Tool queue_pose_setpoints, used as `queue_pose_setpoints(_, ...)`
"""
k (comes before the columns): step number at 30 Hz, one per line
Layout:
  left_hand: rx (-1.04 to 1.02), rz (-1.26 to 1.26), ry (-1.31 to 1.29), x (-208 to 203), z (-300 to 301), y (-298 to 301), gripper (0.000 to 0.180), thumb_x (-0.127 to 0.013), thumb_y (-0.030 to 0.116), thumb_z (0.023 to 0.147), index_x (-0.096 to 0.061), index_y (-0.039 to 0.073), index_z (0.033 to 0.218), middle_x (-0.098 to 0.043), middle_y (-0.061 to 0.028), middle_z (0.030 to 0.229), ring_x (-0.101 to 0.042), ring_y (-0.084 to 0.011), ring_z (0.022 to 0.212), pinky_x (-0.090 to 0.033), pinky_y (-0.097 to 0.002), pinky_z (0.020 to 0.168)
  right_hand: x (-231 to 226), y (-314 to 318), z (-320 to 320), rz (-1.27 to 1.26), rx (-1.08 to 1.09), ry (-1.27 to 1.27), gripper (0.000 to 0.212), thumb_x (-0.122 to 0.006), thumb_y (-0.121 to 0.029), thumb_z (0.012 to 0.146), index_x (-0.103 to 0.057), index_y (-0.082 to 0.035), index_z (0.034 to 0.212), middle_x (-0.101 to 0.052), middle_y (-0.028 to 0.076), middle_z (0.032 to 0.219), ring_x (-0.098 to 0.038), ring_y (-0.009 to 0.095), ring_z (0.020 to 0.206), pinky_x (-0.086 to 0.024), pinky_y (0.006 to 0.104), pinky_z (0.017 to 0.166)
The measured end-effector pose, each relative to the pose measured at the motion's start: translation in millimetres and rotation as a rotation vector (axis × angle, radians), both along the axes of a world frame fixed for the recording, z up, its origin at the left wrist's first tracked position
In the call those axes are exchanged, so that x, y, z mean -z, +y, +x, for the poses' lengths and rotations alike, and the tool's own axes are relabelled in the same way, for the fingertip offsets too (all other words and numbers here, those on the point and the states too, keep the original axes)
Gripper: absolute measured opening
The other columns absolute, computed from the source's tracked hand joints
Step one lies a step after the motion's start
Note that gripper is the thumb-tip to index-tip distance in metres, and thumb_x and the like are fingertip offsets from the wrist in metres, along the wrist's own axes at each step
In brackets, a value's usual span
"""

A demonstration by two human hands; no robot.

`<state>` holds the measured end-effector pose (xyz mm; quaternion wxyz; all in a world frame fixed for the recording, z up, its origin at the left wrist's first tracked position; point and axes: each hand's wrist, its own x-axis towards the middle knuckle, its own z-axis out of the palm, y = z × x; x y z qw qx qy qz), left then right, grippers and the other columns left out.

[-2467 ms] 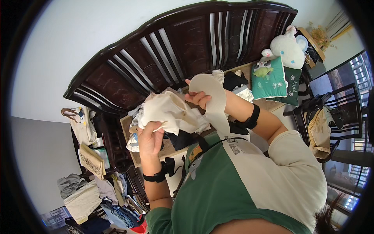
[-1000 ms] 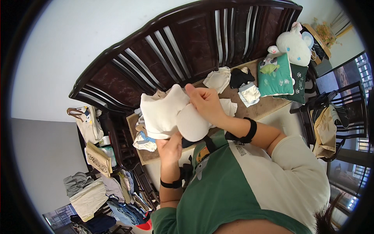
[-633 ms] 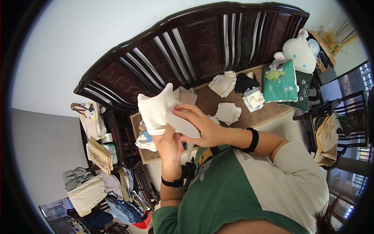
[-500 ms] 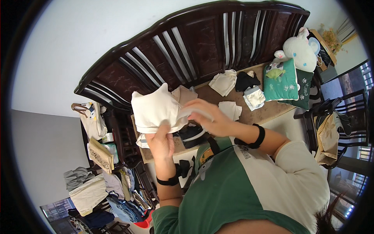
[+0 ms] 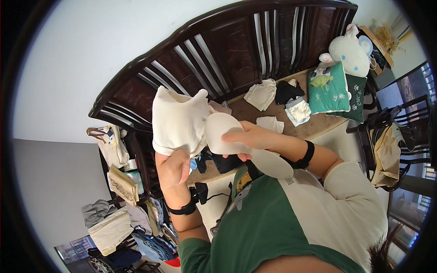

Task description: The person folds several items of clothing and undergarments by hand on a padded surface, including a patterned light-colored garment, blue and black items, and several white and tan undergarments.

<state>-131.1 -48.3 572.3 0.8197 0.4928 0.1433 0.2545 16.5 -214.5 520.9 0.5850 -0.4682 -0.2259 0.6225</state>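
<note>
My left hand [image 5: 174,166] grips the lower hem of a cream top [image 5: 176,122], which looks like a soft bra top. The top is held up, with two pointed corners at its upper edge. In my right hand [image 5: 250,136] is a pale bra pad insert [image 5: 222,129], the thumb lying across its front. One rounded cup is beside the top's right edge. A second rounded cup [image 5: 272,164] hangs down to the right, below my right wrist. Whether the two cups are joined is hidden behind my fingers.
A dark wooden bench back [image 5: 232,54] runs behind a brown seat mat [image 5: 314,127]. Folded cream clothes [image 5: 260,94], a black garment [image 5: 289,92] and a white-blue one [image 5: 297,111] lie there. Green cushion [image 5: 328,88] and white plush [image 5: 349,54] are right; clothes piles [image 5: 150,245] lower left.
My right hand has drawn the pad insert away to the right, so both its cups now show. My left hand with the cream top has shifted slightly left.
</note>
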Motion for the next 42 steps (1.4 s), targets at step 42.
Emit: queue_pose_setpoints(42, -0.438, 0.591, 0.162, 35, 43, -52, 0.033, -0.058, -0.001, 0.089, -0.046, -0.005, 0.119, -0.060, -0.0154, 0.113, -0.060, -0.0177, 0.102, -0.047, -0.0265, 0.086, 3, 12, -18, 0.421, 0.640, -0.636, 0.049, -0.055, -0.024, 0.096, -0.044, -0.005, 0.140, -0.064, 0.005, 0.108, -0.054, 0.002, 0.064, -0.045, 0.0182, 0.049)
